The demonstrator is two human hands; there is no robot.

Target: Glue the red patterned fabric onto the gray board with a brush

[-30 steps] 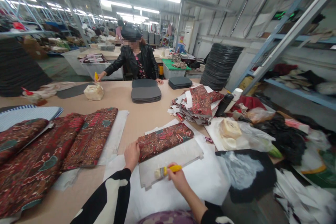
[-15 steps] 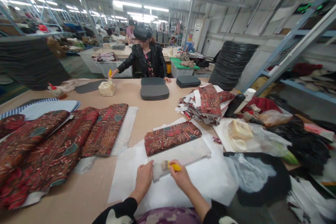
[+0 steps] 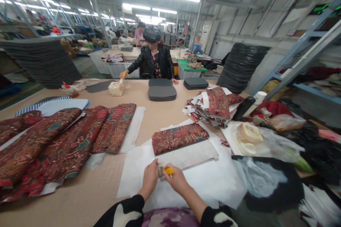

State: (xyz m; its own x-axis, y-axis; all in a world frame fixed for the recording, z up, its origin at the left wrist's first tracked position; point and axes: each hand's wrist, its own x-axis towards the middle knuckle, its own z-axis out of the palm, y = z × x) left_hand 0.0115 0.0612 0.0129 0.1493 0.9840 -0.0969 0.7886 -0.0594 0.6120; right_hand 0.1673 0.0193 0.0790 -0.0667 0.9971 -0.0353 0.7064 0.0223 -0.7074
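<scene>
My right hand [image 3: 177, 179] grips the yellow handle of a flat brush [image 3: 168, 171]. Its bristles point left, at the near left end of a pale grey-white backing strip [image 3: 188, 155]. Beside the bristles is my left hand [image 3: 150, 177], its fingers drawn together at the left edge of that strip; the fingertips are partly hidden. A folded brown-red patterned fabric [image 3: 181, 137] lies along the strip's far side. White sheets [image 3: 205, 184] are spread beneath both.
Patterned fabric pieces [image 3: 90, 138] cover the left side. Fabric scraps [image 3: 217, 104] are heaped at right, near a cut-open tub [image 3: 249, 134] and plastic bags [image 3: 262, 177]. Across the table, a co-worker [image 3: 157, 60] holds a brush at another tub [image 3: 116, 88], beside dark grey pads [image 3: 162, 92].
The brush and my right hand have moved left and closer to me, up against my left hand. The whole view has shifted slightly. The co-worker's brush has tilted towards the tub.
</scene>
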